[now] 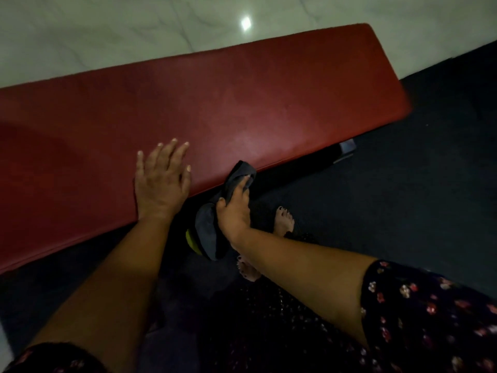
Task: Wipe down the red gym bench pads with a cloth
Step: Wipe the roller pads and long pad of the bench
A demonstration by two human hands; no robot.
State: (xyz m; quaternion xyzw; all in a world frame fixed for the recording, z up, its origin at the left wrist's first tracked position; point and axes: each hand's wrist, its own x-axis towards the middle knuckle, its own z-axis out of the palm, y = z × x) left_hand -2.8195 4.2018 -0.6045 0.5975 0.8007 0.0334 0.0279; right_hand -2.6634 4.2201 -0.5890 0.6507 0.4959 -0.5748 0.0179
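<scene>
- pale marble-look floor (pixel 107 30) lies beyond the far long edge of the pad, with one bright spot of light reflected on it.
- the red bench pad (pixel 228 98) runs slantwise from the lower left to the upper right; its surface is dull, and a paler patch shows near the near long edge.
- the left hand (pixel 161 181) rests palm-down on the pad just inside its near long edge, fingers straight and slightly apart, holding nothing.
- a small yellow-green thing (pixel 191 238) shows below the near edge of the pad, mostly hidden behind the cloth; what it is cannot be told.
- the dark grey cloth (pixel 207 232) is bunched at the pad's near long edge: its upper end lies against that edge, and its lower end hangs down beside the wrist.
- the right hand (pixel 234 214) grips the cloth, thumb and fingers clamped round it, and holds it against the near edge, just right of the left hand.
- two bare feet (pixel 283 222) with dark-painted nails stand on the dark floor covering (pixel 416 184) below the hands.
- a black frame leg with a grey end cap (pixel 347 148) shows under the pad's near edge, towards its right end.
- a dark floral sleeve (pixel 430 319) covers the right upper arm at the lower right.
</scene>
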